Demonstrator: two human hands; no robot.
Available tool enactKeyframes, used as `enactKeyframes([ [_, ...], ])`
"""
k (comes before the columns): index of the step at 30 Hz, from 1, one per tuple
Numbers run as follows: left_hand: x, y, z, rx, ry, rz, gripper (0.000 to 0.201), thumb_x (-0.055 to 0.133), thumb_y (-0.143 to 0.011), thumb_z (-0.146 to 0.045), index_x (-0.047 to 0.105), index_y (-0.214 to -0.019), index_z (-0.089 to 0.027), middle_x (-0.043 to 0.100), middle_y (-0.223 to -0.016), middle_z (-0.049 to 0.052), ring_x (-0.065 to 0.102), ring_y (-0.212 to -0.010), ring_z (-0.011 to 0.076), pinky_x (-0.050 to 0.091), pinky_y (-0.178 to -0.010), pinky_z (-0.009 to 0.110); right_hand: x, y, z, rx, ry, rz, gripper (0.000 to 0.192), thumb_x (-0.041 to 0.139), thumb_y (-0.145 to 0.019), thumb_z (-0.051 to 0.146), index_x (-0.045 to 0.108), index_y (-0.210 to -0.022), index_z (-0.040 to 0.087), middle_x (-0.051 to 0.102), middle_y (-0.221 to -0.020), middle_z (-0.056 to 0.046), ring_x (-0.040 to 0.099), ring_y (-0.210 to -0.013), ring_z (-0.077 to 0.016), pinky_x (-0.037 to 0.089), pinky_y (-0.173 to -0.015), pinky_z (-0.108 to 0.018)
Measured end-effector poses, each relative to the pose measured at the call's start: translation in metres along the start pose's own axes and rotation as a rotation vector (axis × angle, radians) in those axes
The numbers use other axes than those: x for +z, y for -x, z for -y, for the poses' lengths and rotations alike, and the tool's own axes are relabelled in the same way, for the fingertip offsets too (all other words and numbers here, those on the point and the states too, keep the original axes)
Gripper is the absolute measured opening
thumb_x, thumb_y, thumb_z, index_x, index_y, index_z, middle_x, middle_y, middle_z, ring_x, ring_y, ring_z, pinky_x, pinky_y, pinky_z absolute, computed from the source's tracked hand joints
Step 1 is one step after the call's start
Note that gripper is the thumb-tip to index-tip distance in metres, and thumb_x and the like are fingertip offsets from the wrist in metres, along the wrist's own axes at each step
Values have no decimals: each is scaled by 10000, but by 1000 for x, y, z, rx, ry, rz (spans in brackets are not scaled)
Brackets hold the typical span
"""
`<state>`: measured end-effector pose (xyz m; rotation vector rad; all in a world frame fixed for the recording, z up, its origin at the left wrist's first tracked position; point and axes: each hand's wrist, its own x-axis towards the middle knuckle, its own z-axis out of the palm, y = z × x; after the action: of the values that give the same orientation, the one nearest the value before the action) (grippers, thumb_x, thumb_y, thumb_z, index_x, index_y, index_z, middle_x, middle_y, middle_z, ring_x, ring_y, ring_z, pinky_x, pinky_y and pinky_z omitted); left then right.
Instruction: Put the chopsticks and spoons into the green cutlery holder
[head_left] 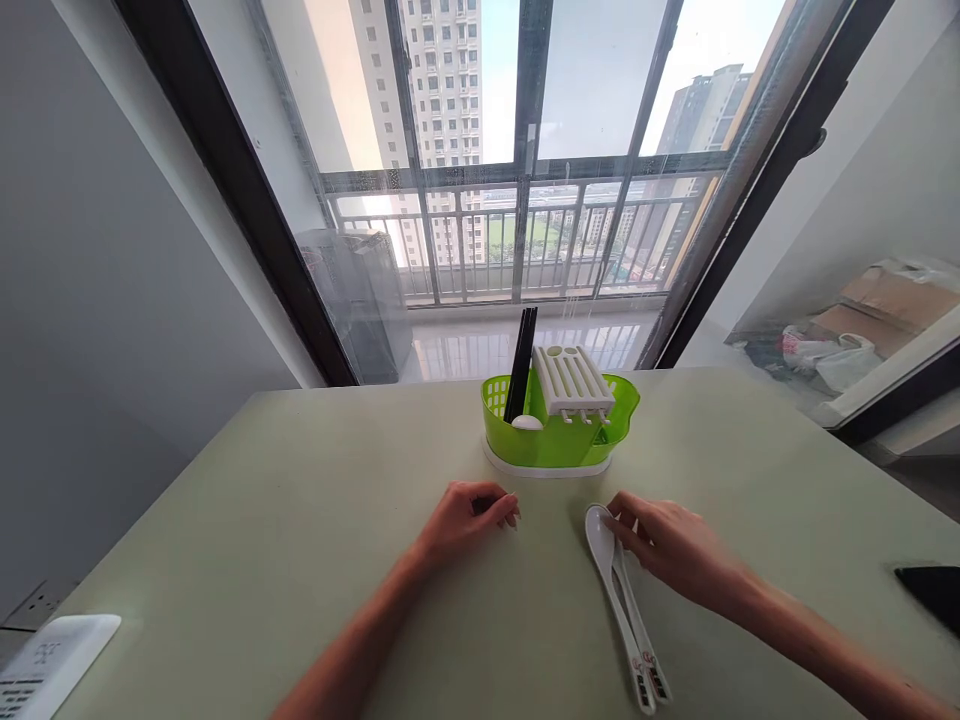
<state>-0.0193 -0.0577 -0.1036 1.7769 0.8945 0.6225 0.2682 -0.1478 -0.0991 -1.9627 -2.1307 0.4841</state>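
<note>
Inspection of the head view found both hands low in the frame on a pale green tabletop. The right hand, lower right of centre, lay palm down with its fingertips touching the bowl end of two white spoons. The fingers were extended and loosely spread, resting on the spoons rather than closed around them. The spoons lay side by side, touching, bowls toward the middle of the frame and handles running down toward the lower edge, just left of the right wrist.

The left hand, just left of centre, rested on the tabletop with fingers curled inward into a loose fist; it held nothing visible and sat apart from the spoons.

Directly above the two hands, at frame centre, stood a green cutlery drainer on a white base. Black chopsticks stood upright in its left compartment, and a white slotted insert lay tilted across its right side.

A dark flat object lay at the right edge, and a white device at the lower left corner.
</note>
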Motion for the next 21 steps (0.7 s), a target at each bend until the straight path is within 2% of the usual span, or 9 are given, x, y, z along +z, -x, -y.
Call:
enactKeyframes([
  [4, 1, 0, 2, 1, -17, 7, 416, 564, -949, -494, 737, -804, -144, 737, -752, 44, 646, -693, 145, 499, -676, 227, 2, 0, 3, 8, 12, -11, 307, 361, -1014, 409, 606, -930, 244, 735, -830, -17, 674, -738, -201, 389, -622, -295],
  [8, 5, -1, 1, 22, -123, -3, 401, 546, -962, -446, 743, -786, -144, 728, -716, 34, 609, -637, 126, 463, -633, 215, 4, -2, 14, 2, 0, -28, 320, 361, -1019, 407, 617, -930, 238, 736, -821, -22, 676, -734, -196, 373, -608, -287],
  [15, 13, 2, -4, 101, -384, -27, 287, 647, -889, -459, 742, -890, -188, 662, -745, -9, 533, -632, 105, 420, -608, 210, 14, -16, 56, 13, -86, -4, 260, 431, -1004, 365, 631, -918, 222, 747, -812, -34, 687, -752, -201, 315, -589, -268],
  [18, 14, 2, -2, 147, -452, -25, 285, 652, -879, -458, 700, -819, -183, 615, -712, -19, 511, -635, 104, 408, -602, 214, 22, -22, 72, 10, -164, -19, 245, 456, -1001, 376, 614, -893, 223, 748, -792, -31, 678, -701, -191, 290, -570, -265],
  [21, 13, 1, 2, 185, -449, -29, 296, 616, -901, -412, 634, -728, -172, 586, -681, -18, 497, -637, 104, 399, -602, 219, 27, -24, 78, -10, -243, -3, 263, 456, -1005, 414, 600, -889, 228, 747, -782, -27, 668, -675, -191, 297, -564, -261],
])
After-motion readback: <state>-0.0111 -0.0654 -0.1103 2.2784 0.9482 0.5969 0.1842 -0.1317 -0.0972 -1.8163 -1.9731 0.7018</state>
